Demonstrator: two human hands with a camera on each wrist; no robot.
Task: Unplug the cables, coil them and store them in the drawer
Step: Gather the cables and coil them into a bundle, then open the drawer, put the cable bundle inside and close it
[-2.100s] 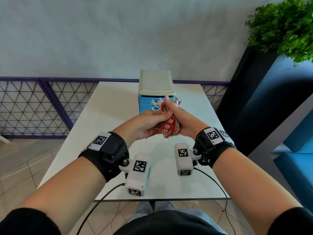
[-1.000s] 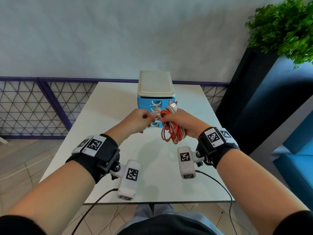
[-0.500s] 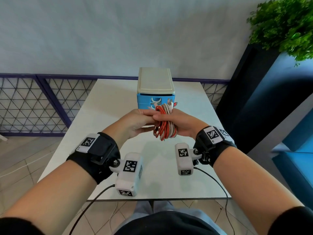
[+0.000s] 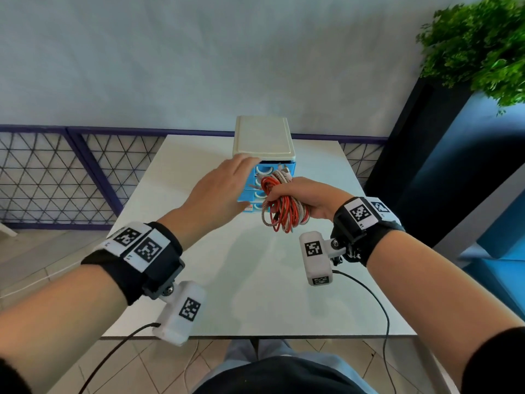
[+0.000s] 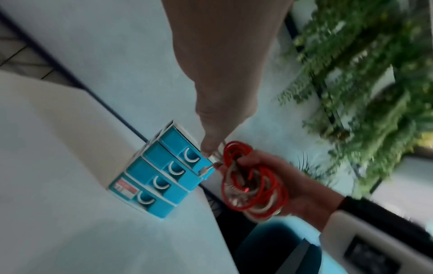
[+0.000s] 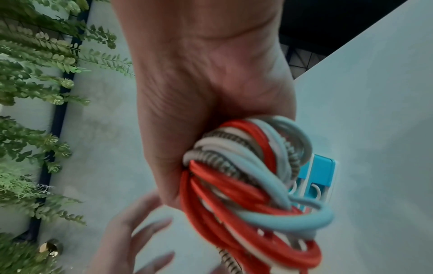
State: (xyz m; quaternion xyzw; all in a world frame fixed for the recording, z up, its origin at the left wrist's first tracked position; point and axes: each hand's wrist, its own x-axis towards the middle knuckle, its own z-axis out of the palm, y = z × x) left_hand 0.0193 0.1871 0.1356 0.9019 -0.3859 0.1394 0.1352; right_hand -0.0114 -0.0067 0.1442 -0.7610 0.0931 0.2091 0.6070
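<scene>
My right hand (image 4: 298,199) grips a coiled bundle of red, white and braided cables (image 4: 282,206) (image 5: 253,183) (image 6: 248,181), held just in front of the small blue drawer unit (image 4: 270,177) (image 5: 164,178) with a cream top at the back of the white table (image 4: 255,280). Connector ends stick up from the bundle. My left hand (image 4: 224,186) is flat with straight fingers, its fingertips at the front edge of the unit's top by the uppermost drawer. All drawers look closed in the left wrist view.
The drawer unit stands alone near the table's far edge. A dark planter with a green plant (image 4: 477,44) stands to the right, blue seating beyond it. A purple lattice railing (image 4: 56,177) runs behind on the left. Wrist-camera cables hang off the near table edge.
My left hand has let go of the bundle and reached forward to the top front of the drawer unit. The right hand keeps the coil, now lower and slightly to the right.
</scene>
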